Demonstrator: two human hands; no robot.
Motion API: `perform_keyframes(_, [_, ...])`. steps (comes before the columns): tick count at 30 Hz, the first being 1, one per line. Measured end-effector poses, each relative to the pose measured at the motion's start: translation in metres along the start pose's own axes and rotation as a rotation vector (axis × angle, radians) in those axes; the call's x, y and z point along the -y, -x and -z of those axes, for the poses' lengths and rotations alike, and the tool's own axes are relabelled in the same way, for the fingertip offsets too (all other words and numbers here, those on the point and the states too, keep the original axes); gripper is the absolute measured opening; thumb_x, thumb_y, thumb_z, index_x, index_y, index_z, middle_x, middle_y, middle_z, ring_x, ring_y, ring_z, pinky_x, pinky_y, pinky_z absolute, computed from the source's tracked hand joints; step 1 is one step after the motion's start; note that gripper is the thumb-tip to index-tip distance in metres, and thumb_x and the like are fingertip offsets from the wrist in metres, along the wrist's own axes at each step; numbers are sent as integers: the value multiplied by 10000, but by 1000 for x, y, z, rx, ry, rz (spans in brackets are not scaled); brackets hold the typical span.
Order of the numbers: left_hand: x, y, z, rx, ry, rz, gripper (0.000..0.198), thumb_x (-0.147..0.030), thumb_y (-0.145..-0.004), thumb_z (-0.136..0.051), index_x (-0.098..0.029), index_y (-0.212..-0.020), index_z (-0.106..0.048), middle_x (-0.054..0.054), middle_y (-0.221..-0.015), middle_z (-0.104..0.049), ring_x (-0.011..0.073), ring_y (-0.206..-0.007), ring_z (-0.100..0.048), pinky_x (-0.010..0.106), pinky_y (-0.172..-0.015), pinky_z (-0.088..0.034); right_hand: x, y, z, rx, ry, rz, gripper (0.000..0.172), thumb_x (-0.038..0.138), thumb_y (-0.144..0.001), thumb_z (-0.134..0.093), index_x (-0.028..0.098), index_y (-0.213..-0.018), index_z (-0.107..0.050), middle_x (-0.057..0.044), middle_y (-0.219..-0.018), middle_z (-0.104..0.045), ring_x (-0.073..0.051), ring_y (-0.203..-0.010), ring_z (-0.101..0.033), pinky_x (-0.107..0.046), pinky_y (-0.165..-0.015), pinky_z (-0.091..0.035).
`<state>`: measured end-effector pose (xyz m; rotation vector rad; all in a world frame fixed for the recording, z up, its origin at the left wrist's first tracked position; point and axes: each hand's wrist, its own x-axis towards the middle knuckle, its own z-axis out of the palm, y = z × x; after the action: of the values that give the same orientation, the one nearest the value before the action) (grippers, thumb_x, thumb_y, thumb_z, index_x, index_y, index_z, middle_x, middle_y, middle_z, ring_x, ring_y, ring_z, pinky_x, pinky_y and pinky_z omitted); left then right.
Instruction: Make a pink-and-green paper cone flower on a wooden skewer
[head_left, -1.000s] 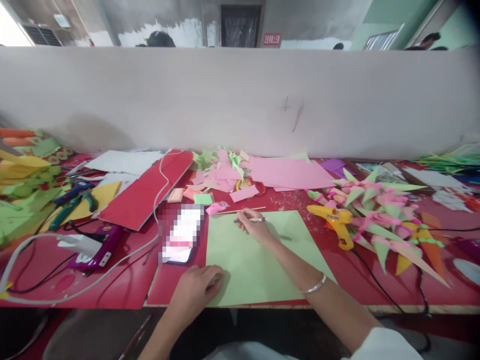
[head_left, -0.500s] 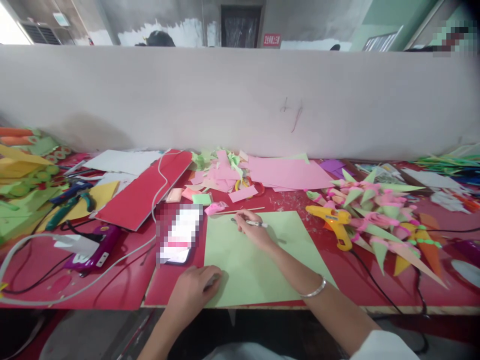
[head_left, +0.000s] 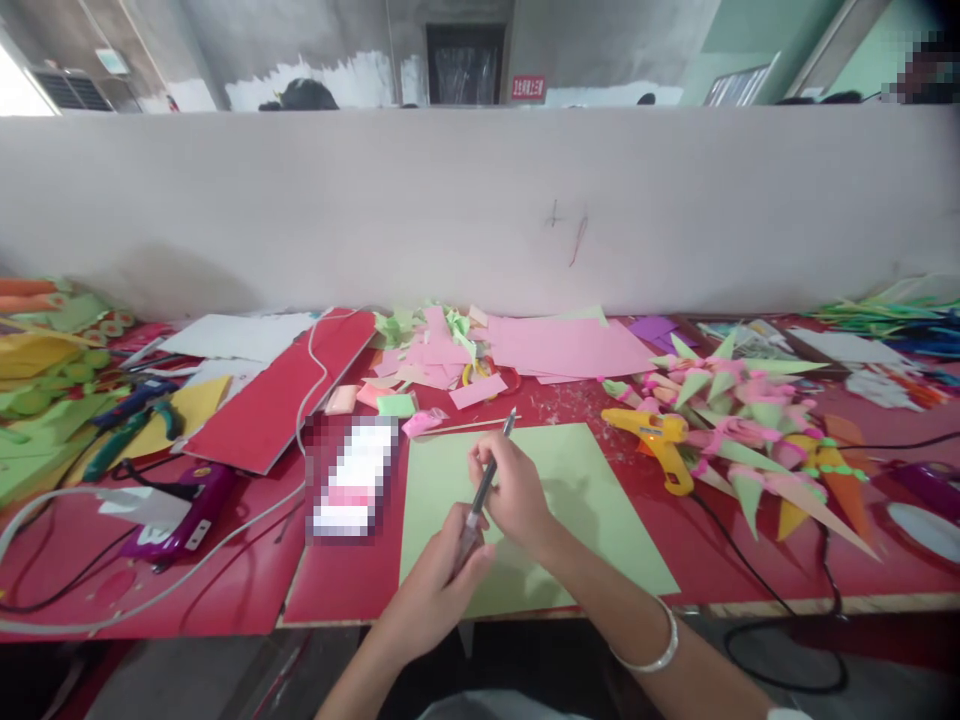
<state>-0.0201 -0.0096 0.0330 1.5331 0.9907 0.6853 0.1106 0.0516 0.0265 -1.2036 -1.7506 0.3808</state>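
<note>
A dark pen points up and away, held between both hands above the light green sheet. My left hand is closed around the pen's lower end. The fingers of my right hand are curled at its middle, close under the tip. Left of the sheet lies a phone, its screen lit and blurred out. A thin stick and a pink packet rest at the sheet's far edge.
To the right are a yellow glue gun and pink-green paper flowers. At the back lie pink sheets and scissors. A red board, purple power strip and pliers are on the left.
My left hand has risen from the sheet's near left corner to the pen. My right hand has moved nearer, and the pen, low over the sheet before, now points upward.
</note>
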Motion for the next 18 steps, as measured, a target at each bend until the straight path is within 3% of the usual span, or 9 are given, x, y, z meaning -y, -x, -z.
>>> perform_keyframes(5, [3,-2,-10,29,199,34,261,-423,-888,-303,-181,-845,-391,-46,-679,-285,85,-590,-262,221,-541,-256,1,7,4,-58,264,150,214,205,-838,-414,202,-625,-393,-14,-625,-512,-150,-643,-470,-235,-573,-350])
perform_keyframes(8, [4,-4,-20,5,294,62,277,-433,-883,-315,-184,-771,-365,-61,-633,-253,74,-533,-217,219,-482,-214,0,8,8,-103,405,192,246,253,-860,-414,197,-621,-418,-5,-568,-500,-138,-566,-461,-225,-516,-312])
perform_keyframes(12, [2,-8,-30,-43,367,93,287,-434,-874,-335,-186,-731,-345,-71,-603,-248,64,-496,-204,213,-444,-190,-2,5,14,-194,593,354,304,296,-896,-360,187,-628,-455,0,-495,-502,-125,-477,-448,-230,-487,-271])
perform_keyframes(18, [5,-8,-35,-148,393,56,247,-406,-883,-326,-178,-822,-398,-83,-564,-238,61,-466,-200,208,-424,-183,-2,9,18,-164,661,334,356,315,-910,-323,182,-605,-451,13,-449,-478,-106,-423,-434,-229,-464,-238])
